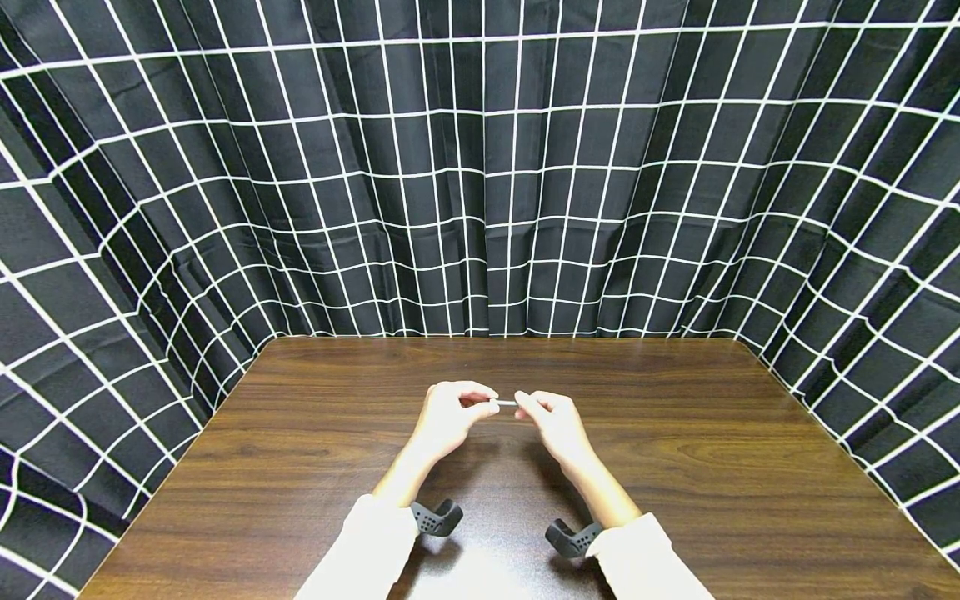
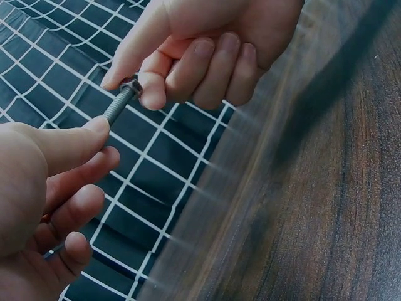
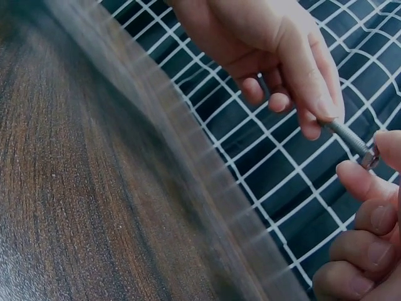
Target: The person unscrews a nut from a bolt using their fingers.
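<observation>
A threaded metal bolt spans the gap between both hands, held above the table. My left hand pinches the plain end of its shank between thumb and forefinger, the other fingers loosely bent. At the opposite end sits a hexagonal piece; whether it is the bolt's head or a nut I cannot tell. The thumb and forefinger of my right hand are at this hexagonal end, pinching it, with the remaining fingers curled in. Fingertips hide both ends of the bolt in part.
Below the hands lies a brown wood-grain table, with a bright glare spot near its front. Dark curtains with a white grid surround its back and sides. A dark grey wrist device is on the left wrist and another on the right.
</observation>
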The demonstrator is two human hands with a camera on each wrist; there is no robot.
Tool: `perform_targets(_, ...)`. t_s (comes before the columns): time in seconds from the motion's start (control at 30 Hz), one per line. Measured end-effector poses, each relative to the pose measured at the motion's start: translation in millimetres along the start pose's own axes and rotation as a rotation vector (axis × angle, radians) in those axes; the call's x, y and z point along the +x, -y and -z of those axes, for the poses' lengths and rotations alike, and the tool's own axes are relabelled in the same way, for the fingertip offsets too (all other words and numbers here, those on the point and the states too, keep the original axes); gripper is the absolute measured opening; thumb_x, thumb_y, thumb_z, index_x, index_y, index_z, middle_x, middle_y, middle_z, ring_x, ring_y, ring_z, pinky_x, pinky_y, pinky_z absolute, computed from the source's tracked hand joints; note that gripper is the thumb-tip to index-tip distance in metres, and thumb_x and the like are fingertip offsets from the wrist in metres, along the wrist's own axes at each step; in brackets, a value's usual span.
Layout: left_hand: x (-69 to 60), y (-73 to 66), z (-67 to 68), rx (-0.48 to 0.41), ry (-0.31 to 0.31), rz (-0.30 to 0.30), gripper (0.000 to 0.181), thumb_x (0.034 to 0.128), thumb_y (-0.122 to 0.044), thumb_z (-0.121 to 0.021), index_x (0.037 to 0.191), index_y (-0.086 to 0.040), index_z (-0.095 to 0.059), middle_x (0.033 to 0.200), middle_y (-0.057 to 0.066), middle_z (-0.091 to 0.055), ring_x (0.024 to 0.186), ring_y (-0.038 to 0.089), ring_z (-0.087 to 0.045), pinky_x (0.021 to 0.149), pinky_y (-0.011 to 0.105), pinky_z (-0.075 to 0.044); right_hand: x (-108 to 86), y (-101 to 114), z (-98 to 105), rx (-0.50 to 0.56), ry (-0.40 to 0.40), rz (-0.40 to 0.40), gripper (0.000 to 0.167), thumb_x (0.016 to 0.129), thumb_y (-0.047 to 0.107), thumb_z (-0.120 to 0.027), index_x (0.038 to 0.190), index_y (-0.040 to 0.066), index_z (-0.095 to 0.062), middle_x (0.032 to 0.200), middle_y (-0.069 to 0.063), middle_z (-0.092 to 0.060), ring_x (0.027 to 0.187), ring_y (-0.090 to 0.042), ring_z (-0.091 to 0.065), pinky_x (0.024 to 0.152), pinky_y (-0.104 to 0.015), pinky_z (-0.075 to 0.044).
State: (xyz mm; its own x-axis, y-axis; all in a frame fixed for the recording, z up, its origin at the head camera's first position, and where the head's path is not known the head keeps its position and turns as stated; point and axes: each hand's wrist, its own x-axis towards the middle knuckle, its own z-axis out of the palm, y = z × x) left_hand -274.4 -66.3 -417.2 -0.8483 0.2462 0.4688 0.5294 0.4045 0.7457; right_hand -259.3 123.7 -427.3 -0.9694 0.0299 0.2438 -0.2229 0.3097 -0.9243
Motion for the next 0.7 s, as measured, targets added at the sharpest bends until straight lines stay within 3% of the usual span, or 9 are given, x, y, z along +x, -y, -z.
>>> perform_targets(0.07,-0.1,0.0,0.4,-0.001,-0.003,-0.009,0.013,0.0817,-0.014,-0.078,0.093,-0.008,-0.076,0.084,-0.005,-0.074,0.072,0.007,-0.067,0.064,0.025,-0.051,0.2,0.3,-0.1,0.033,0.004,-0.013,0.030,0.091,0.024,-0.065,0.071,0.001,-0.066,0.065,0.000,-0.060,0.061,-0.010,-0.041,0.057,-0.027,-0.032)
perform_targets(0.23,-0.3,-0.7,1.8,0.001,-0.007,-0.010,0.013,0.0816,-0.016,-0.078,0.093,-0.010,-0.076,0.083,-0.006,-0.074,0.072,0.005,-0.066,0.064,0.025,-0.050,0.5,0.1,0.0,0.068,0.019,-0.018,0.026,0.090,0.021,-0.067,0.076,0.000,-0.068,0.058,0.003,-0.045,0.053,-0.010,-0.028,0.049,-0.026,-0.022)
perform_targets(0.37,0.0,-0.8,2.5,-0.006,-0.005,0.001,0.012,0.0819,-0.015,-0.078,0.092,-0.011,-0.076,0.083,-0.005,-0.074,0.072,0.005,-0.066,0.065,0.025,-0.051,0.9,-0.2,0.2,0.083,0.028,0.002,0.022,0.090,0.018,-0.068,0.081,-0.002,-0.069,0.062,0.003,-0.050,0.058,-0.009,-0.031,0.054,-0.027,-0.025)
perform_targets(0.57,1.1,1.4,2.8,0.001,-0.013,0.000,0.011,0.0818,-0.016,-0.077,0.092,-0.012,-0.076,0.084,-0.005,-0.074,0.071,0.005,-0.066,0.064,0.025,-0.051,-0.1,1.6,1.7,0.199,0.060,-0.020,0.017,0.087,0.009,-0.070,0.096,-0.005,-0.067,0.055,0.007,-0.043,0.043,-0.005,-0.025,0.041,-0.021,-0.021)
perform_targets(0.7,1.6,2.0,3.0,-0.005,-0.014,0.002,0.012,0.0823,-0.017,-0.077,0.093,-0.012,-0.075,0.084,-0.004,-0.074,0.071,0.005,-0.066,0.063,0.025,-0.051,-1.0,2.3,3.1,0.244,0.080,0.006,0.020,0.087,0.007,-0.070,0.102,-0.006,-0.067,0.053,0.007,-0.041,0.041,-0.005,-0.025,0.040,-0.021,-0.021)
